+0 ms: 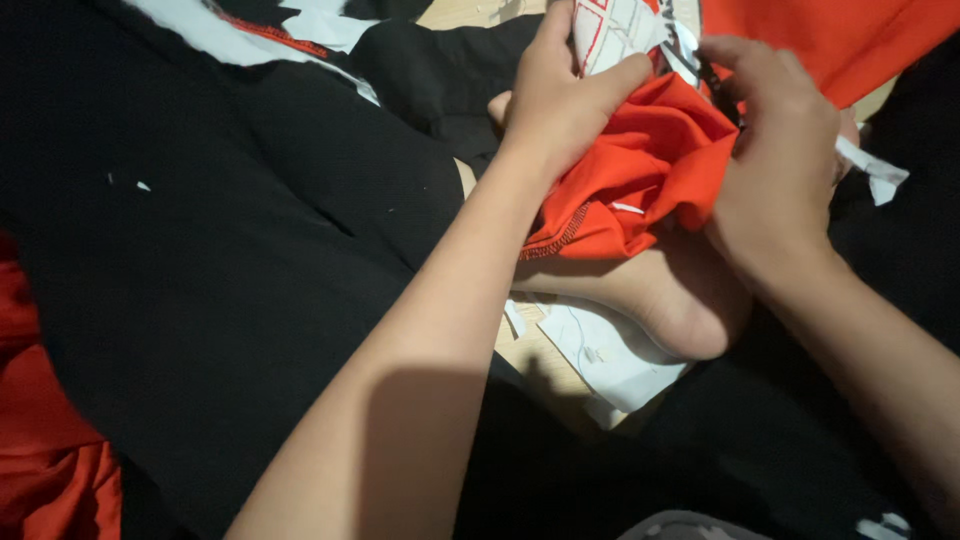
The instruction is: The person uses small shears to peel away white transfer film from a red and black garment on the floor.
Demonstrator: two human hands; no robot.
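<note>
My left hand (560,100) grips bunched orange fabric (650,170); my right hand (780,170) pinches its white patch (615,30), over my bare foot (660,290)

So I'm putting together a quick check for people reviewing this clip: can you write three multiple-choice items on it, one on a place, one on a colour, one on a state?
1. Where does the white paper sheet lie?
A. Under the bare foot, on the wooden surface
B. On top of the left forearm
C. Inside a box

2. What colour is the cloth bunched between the hands?
A. Blue
B. Orange-red
C. Green

3. How does the left hand stand?
A. Flat and open on the black cloth
B. Out of view
C. Closed on the orange-red cloth, thumb pressing on top

Answers:
1 A: the sheet shows just below the heel, on pale wood.
2 B: the bunched fabric is bright orange-red, with a stitched hem.
3 C: the fingers curl round the fold, opposite the right hand, which also grips there.
</note>
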